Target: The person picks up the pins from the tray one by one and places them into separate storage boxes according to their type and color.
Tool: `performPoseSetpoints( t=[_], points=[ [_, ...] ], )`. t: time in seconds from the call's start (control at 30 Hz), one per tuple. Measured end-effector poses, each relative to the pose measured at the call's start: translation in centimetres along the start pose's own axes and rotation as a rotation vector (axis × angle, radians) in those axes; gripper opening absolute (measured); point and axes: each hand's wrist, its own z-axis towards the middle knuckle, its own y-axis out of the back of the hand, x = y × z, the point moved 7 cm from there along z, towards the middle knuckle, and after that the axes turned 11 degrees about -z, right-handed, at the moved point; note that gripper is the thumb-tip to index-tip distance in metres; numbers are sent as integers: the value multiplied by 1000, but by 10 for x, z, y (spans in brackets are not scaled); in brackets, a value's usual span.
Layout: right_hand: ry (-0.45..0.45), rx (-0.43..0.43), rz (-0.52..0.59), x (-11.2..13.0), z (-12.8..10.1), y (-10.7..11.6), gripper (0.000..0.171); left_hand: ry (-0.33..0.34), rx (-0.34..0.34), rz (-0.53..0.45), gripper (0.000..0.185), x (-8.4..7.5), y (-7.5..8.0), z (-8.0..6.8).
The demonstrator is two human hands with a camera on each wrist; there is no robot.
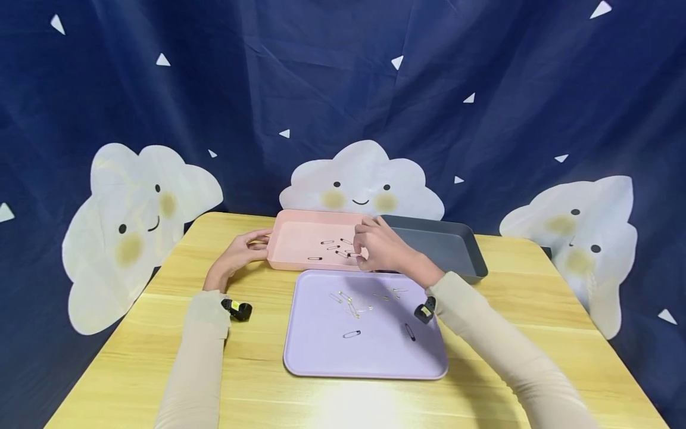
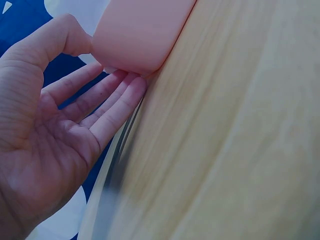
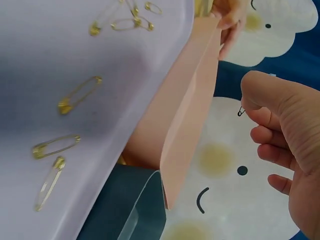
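Observation:
My right hand [image 1: 379, 245] is over the right end of the pink tray [image 1: 300, 265]. Its thumb and forefinger pinch a small black safety pin [image 3: 240, 112], mostly hidden by the fingers. Several black safety pins [image 1: 327, 242] lie in the pink tray, toward its right half. At that tray's left end, my left hand [image 2: 55, 110] has its fingers fairly straight, the fingertips and thumb touching the outer wall. In front, the lavender tray [image 1: 364, 363] bears several gold safety pins [image 3: 80, 95] and two black ones, one of them a pin [image 1: 351, 334] near the middle.
A dark grey tray [image 1: 477, 256] stands right of the pink one, its left end partly behind my right hand. All three trays are on a wooden table [image 1: 257, 351]. Behind the table hangs a dark blue curtain [image 1: 343, 77] with white clouds.

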Motion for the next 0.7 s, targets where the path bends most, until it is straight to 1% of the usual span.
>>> performPoseSetpoints(
  t=[0.3, 0.43, 0.6, 0.7],
  points=[
    [-38, 10, -2, -3, 25, -17, 11, -8, 6, -6, 68, 0, -1, 1],
    [-55, 36, -19, -3, 32, -29, 10, -9, 2, -5, 67, -1, -1, 0],
    [-102, 67, -31, -4, 38, -41, 12, -7, 3, -6, 67, 0, -1, 1],
    [-120, 75, -65, -5, 41, -47, 11, -2, 2, -7, 67, 0, 0, 1]
  ],
)
